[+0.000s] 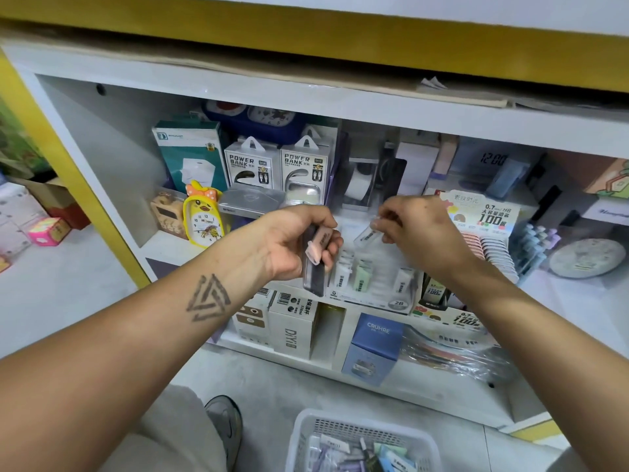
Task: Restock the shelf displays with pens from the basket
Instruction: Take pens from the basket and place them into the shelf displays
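My left hand point(299, 243) grips small pink and dark flat packets point(316, 257). My right hand point(417, 226) pinches a clear packet point(369, 235) over the clear tiered display point(374, 277). White mesh basket point(366, 441) sits near.

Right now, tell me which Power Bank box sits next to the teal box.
The left Power Bank box: it stands beside the teal box; the other Power Bank box is further right.

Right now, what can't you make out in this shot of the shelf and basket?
- Basket, head view: cut off by the bottom edge, so its contents are only partly seen.
- Stack in the left hand: fingers cover it, count unclear.
- Clear piece in the right hand: blurred, label unreadable.
- Display tray: partly hidden behind both hands.
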